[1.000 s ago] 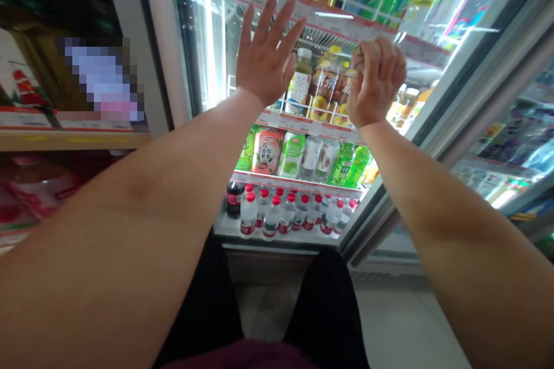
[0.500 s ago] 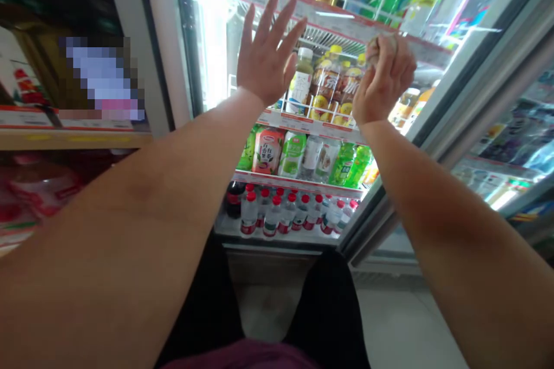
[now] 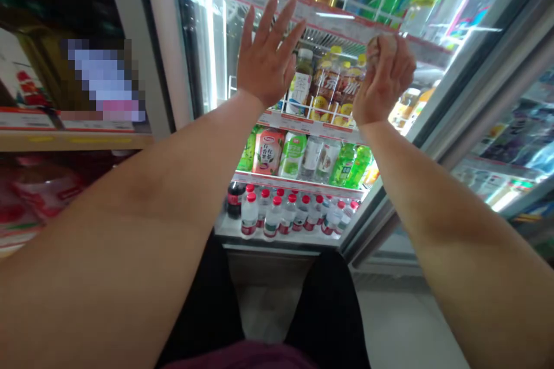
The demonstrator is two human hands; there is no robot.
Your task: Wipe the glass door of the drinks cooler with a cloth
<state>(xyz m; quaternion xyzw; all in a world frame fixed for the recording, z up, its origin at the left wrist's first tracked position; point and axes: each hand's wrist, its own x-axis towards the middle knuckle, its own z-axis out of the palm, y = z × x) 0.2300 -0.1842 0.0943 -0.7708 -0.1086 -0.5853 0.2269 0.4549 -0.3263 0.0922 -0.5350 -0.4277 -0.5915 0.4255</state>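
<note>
My left hand (image 3: 264, 57) is raised flat with fingers spread, palm toward the glass door (image 3: 208, 40) of a drinks fridge; I cannot tell if it touches the glass. My right hand (image 3: 383, 81) is closed round a small crumpled beige wad (image 3: 381, 45), perhaps a cloth, held up at the glass near the upper shelf edge (image 3: 346, 17). Behind the hands stand bottled teas (image 3: 303, 78) on a wire shelf.
Lower shelves hold green and white drink bottles (image 3: 294, 153) and red-capped water bottles (image 3: 277, 213). A second fridge door (image 3: 497, 144) is at the right. A goods shelf (image 3: 64, 138) stands at the left. My dark-clothed legs (image 3: 324, 305) are over a pale floor (image 3: 398, 328).
My right hand with the wad has shifted slightly up and to the right along the glass. My left hand has stayed in place.
</note>
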